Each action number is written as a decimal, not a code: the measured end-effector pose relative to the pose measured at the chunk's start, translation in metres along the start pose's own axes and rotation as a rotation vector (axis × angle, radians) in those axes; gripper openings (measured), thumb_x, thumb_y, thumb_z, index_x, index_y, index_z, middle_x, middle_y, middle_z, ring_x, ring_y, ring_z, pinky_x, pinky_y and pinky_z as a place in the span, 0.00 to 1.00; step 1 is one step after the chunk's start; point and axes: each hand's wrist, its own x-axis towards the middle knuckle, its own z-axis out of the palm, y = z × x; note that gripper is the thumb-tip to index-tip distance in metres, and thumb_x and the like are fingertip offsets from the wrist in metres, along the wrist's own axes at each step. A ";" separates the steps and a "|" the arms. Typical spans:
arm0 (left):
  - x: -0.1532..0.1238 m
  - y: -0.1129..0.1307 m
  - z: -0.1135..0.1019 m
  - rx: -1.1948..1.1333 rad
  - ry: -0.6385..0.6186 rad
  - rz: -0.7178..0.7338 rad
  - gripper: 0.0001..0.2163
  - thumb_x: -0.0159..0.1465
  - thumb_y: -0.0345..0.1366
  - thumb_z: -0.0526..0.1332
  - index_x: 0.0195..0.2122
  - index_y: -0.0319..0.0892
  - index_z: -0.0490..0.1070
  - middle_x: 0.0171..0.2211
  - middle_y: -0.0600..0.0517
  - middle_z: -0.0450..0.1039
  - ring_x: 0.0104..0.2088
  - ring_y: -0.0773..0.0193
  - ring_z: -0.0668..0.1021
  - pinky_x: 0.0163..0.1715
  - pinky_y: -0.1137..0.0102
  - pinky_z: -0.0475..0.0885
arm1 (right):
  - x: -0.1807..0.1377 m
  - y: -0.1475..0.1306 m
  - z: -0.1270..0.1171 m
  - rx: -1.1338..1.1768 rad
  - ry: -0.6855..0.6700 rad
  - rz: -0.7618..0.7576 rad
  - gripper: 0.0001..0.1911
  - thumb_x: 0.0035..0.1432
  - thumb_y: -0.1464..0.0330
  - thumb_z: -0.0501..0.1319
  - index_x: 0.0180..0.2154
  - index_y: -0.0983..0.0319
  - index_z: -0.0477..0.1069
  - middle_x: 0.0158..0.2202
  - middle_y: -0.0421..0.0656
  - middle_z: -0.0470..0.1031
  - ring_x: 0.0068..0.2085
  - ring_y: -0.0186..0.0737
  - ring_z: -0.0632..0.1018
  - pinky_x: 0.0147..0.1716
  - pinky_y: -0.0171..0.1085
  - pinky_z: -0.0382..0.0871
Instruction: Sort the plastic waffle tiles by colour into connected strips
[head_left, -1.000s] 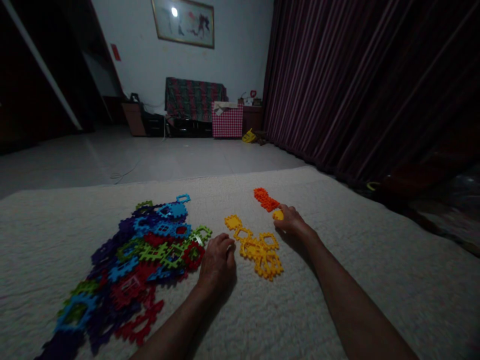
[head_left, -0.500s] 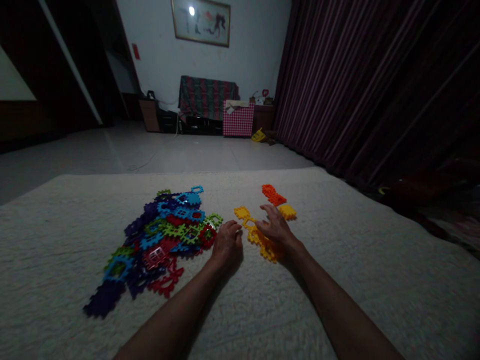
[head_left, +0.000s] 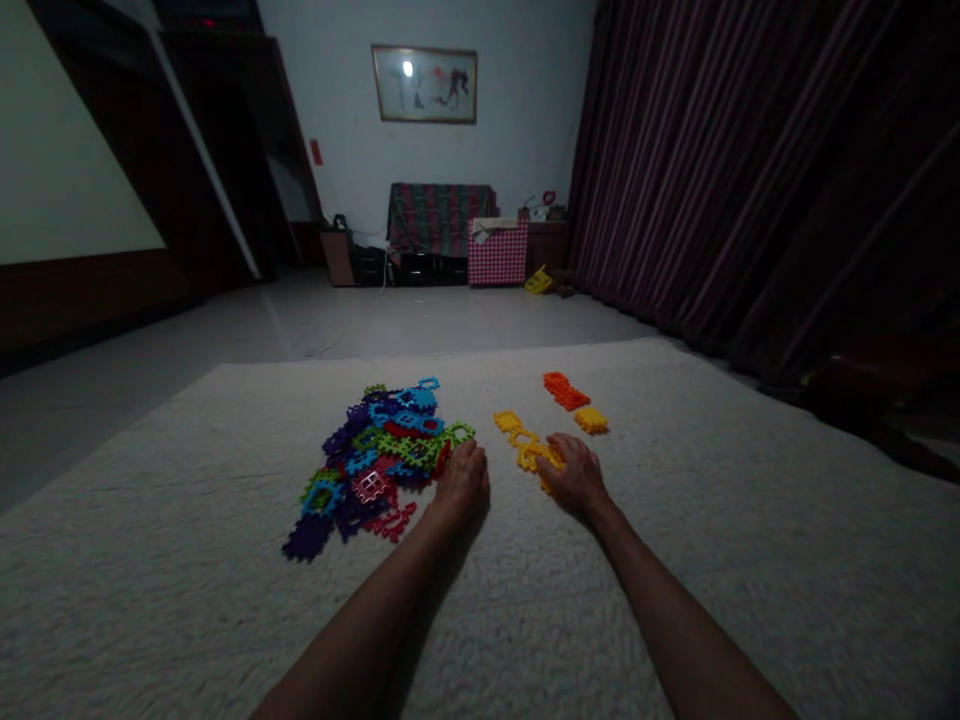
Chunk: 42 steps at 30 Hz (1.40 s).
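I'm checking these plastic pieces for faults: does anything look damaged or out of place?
Nothing looks plainly damaged, though the dim light could hide small cracks. The mixed-colour pile by the left hand looks untidy, its pieces overlapping at odd angles; the orange pieces and yellow stack lie in tidier single-colour groups.

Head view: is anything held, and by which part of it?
Cannot be told: right hand covers some yellow pieces; left hand, beside the pile, shows no clear grip.
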 end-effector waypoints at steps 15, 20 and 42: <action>0.002 -0.011 0.012 -0.029 0.051 0.020 0.07 0.63 0.27 0.53 0.36 0.41 0.69 0.44 0.44 0.69 0.53 0.57 0.70 0.57 0.61 0.67 | 0.005 0.000 -0.003 0.014 -0.035 -0.021 0.14 0.58 0.62 0.60 0.45 0.60 0.72 0.48 0.47 0.76 0.51 0.46 0.73 0.52 0.44 0.63; 0.003 -0.014 0.013 -0.046 0.080 0.052 0.06 0.62 0.27 0.53 0.35 0.41 0.69 0.44 0.45 0.69 0.52 0.57 0.70 0.56 0.60 0.67 | 0.007 0.003 -0.001 0.043 -0.009 -0.077 0.13 0.58 0.64 0.61 0.44 0.62 0.73 0.46 0.47 0.77 0.49 0.45 0.74 0.52 0.42 0.64; 0.005 -0.018 0.020 -0.077 0.125 0.074 0.06 0.62 0.27 0.53 0.34 0.41 0.67 0.43 0.45 0.67 0.50 0.57 0.70 0.56 0.59 0.68 | -0.003 0.017 -0.001 0.172 0.077 -0.192 0.12 0.54 0.68 0.59 0.40 0.62 0.75 0.41 0.49 0.78 0.44 0.46 0.77 0.49 0.44 0.69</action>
